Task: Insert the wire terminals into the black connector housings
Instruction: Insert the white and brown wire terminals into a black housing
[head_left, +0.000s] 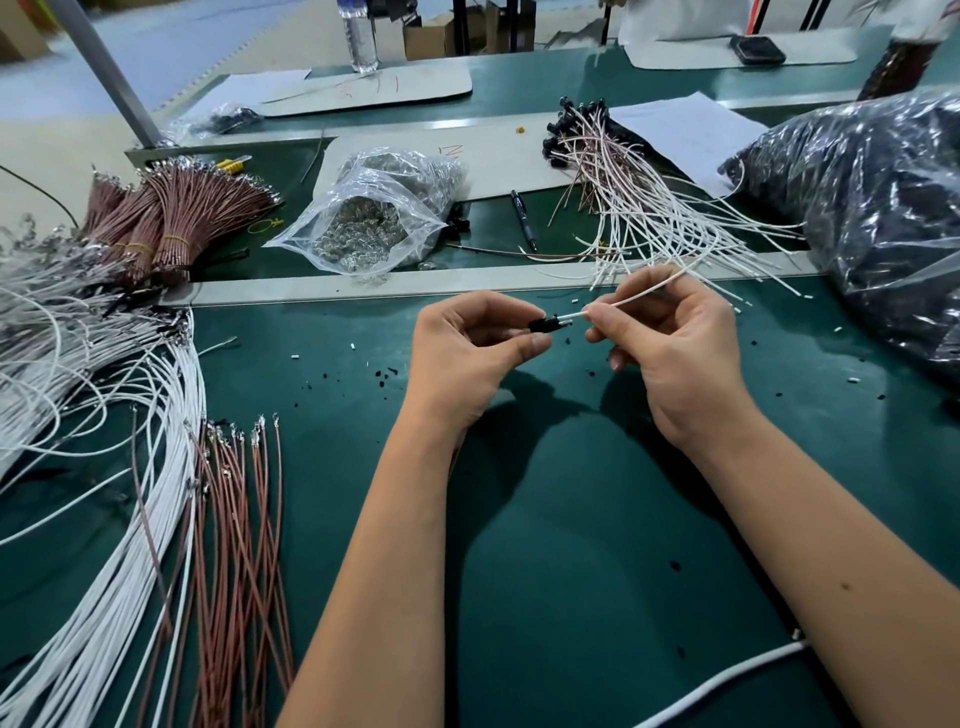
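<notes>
Above the green mat, my left hand (467, 348) pinches a small black connector housing (543, 323) between thumb and fingers. My right hand (670, 343) pinches a white wire (631, 299) close to its end, and that end sits at the housing's right opening. The wire's terminal is hidden at the housing's mouth. The wire trails up and right behind my right fingers. Loose white wires (104, 519) and brown wires (239, 519) with metal terminals lie on the mat at my left.
A pile of wires fitted with black housings (623, 197) lies at the back right, beside a large bag of black parts (878, 218). Brown wire bundles (171, 218), a clear bag of metal terminals (363, 218) and a pen (522, 218) sit beyond a grey rail (363, 288).
</notes>
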